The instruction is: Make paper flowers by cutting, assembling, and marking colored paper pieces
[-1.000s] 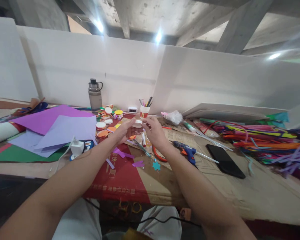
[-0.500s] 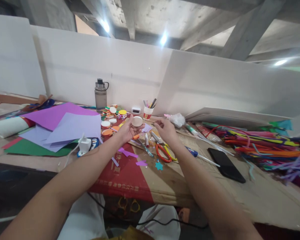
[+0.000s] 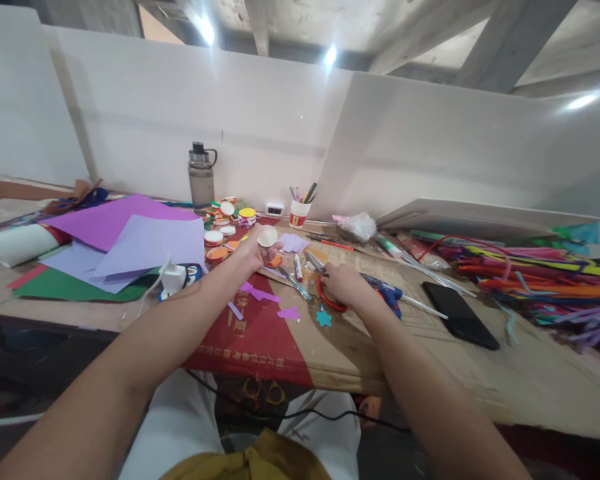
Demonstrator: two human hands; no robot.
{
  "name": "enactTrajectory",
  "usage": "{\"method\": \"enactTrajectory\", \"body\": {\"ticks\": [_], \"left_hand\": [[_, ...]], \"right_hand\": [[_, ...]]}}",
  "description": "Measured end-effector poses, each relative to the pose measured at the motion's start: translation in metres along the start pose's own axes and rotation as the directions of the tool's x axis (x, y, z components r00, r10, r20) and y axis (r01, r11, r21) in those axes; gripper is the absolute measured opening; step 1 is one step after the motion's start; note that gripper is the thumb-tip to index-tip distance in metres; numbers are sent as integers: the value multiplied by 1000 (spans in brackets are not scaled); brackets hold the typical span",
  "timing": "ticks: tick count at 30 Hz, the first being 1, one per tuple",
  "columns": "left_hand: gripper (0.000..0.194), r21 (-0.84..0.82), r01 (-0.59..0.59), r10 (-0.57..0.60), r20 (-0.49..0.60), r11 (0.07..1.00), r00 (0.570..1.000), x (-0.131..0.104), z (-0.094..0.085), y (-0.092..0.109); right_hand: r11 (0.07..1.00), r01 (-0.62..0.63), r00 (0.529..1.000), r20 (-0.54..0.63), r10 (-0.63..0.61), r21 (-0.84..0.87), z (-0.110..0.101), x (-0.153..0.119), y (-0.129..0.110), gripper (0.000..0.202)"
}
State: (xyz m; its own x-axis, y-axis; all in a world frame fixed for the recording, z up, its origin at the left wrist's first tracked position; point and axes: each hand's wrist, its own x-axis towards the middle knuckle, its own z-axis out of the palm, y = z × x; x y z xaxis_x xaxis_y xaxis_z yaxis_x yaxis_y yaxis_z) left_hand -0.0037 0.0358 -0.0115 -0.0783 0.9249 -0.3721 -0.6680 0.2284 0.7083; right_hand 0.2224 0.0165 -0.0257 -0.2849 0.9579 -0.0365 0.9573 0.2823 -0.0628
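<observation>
My left hand (image 3: 257, 252) is closed around the edge of a round, pale disc (image 3: 267, 237), holding it tilted above the table. On the right, my right hand (image 3: 347, 283) has its fingers wrapped over the handles of a pair of scissors (image 3: 316, 261), which lie on the cardboard with their blades pointing away. A red handle loop shows beside the fingers; the rest is hidden under the hand. Between my hands lie a white marker (image 3: 298, 268), a thin tool with a blue end (image 3: 300, 289) and a teal paper star (image 3: 323, 317). Purple scraps (image 3: 260, 292) are scattered nearby.
Purple sheets (image 3: 155, 243) and a white power plug (image 3: 173, 279) are at the left. A water bottle (image 3: 201, 180), small discs (image 3: 227, 231) and a pen cup (image 3: 299, 213) stand behind. To the right are a phone (image 3: 460, 315) and colourful pipe cleaners (image 3: 540, 273).
My right hand has moved down from above the table onto the scissors, and its fingers have closed over the handles. My left hand still holds the disc, slightly shifted left. The view has tilted down slightly.
</observation>
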Motion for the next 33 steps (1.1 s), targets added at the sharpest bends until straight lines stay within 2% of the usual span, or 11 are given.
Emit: {"method": "enactTrajectory", "body": {"ticks": [6, 11, 14, 16, 18, 20, 22, 24, 26, 30, 33], "left_hand": [[47, -23, -19, 19, 21, 1000, 1000, -4, 4, -3], [45, 17, 5, -6, 43, 1000, 999, -8, 5, -2], [51, 75, 55, -56, 9, 996, 998, -11, 7, -1], [52, 120, 66, -65, -13, 991, 998, -13, 8, -2], [48, 151, 57, -54, -26, 987, 998, -14, 10, -5], [40, 142, 36, -33, -28, 989, 999, -13, 11, -9], [32, 107, 18, -18, -6, 994, 1000, -13, 11, -13], [26, 89, 10, -14, 44, 996, 999, -13, 12, -15], [21, 89, 0, -7, 81, 996, 997, -14, 14, -16], [19, 60, -26, 17, 140, 998, 990, -18, 18, -15], [18, 31, -23, 18, 167, 999, 986, -19, 19, -16]], "right_hand": [[997, -14, 999, 43, 17, -70, -3, -5, 1, 34], [994, -92, 996, 9, 92, -51, 2, -3, 1, 36], [991, -104, 992, -66, 110, 90, 4, 0, 2, 36], [957, -73, 984, -133, 114, 282, 4, 1, 1, 35], [839, 28, 976, -195, 94, 544, 4, 0, -2, 35], [616, 158, 970, -237, 48, 772, 3, -1, -6, 36], [398, 231, 965, -262, 24, 888, 3, -3, -10, 38], [284, 244, 965, -260, 18, 927, 4, -4, -14, 39], [256, 234, 969, -248, 21, 938, 4, -4, -16, 38], [264, 164, 985, -170, 2, 951, 7, -3, -16, 30], [221, 104, 995, -104, -14, 970, 9, -2, -16, 25]]}}
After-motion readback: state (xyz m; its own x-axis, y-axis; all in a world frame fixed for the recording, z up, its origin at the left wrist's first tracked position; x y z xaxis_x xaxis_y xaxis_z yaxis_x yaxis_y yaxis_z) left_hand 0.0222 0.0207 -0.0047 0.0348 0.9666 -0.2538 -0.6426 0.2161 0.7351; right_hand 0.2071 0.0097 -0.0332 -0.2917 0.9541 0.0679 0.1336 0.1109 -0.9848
